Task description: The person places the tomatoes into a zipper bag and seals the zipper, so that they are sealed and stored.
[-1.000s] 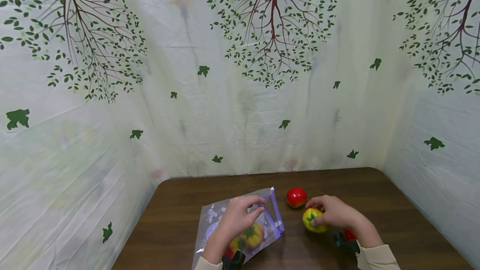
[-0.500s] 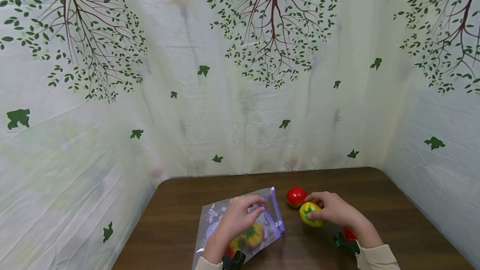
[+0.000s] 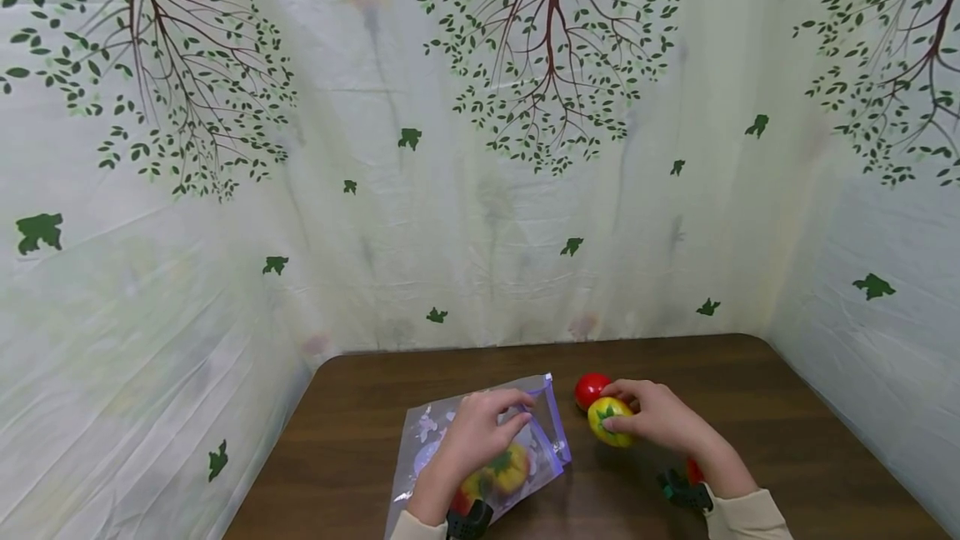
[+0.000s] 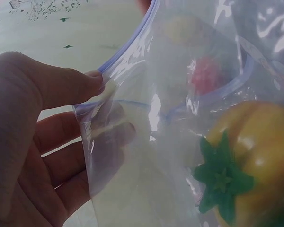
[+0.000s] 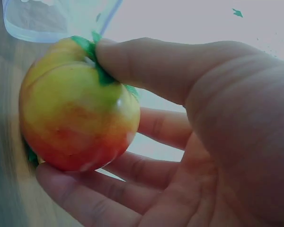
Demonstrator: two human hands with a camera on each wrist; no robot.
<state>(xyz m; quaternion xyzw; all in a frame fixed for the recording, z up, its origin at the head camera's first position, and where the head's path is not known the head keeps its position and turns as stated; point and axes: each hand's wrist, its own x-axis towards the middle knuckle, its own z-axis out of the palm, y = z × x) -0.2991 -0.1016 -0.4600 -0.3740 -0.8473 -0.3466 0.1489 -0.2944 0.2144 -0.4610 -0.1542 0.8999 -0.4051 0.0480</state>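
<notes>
Right now, the right hand (image 3: 660, 417) grips a round yellow fruit (image 3: 611, 423) with a green leafy top. The thumb presses by the green part, and the other fingers reach round the far side. In the right wrist view the fruit turns red lower down. It looks lifted a little off the brown table (image 3: 360, 423), with a shadow under it.

The left hand (image 3: 480, 432) holds a see-through bag (image 3: 534, 448) by its mouth. In the left wrist view its thumb sits on the purple rim (image 4: 125, 49), and the other fingers show on the other side of the plastic. The bag lies on the left part of the table, with yellow and red fruit inside (image 4: 262, 151).

The big thing is which way the mouth points. The rim runs roughly from the far edge of the table toward the near edge, so the mouth looks at the right edge. The yellow fruit is just to the right of it, on the bag side of the right hand. The fruit is round, so it has no long side.

A red fruit (image 3: 588, 390) sits nearer the far edge, just behind the yellow one. I cannot tell if they touch. Another red thing (image 3: 695, 471) peeks out by the right wrist.
</notes>
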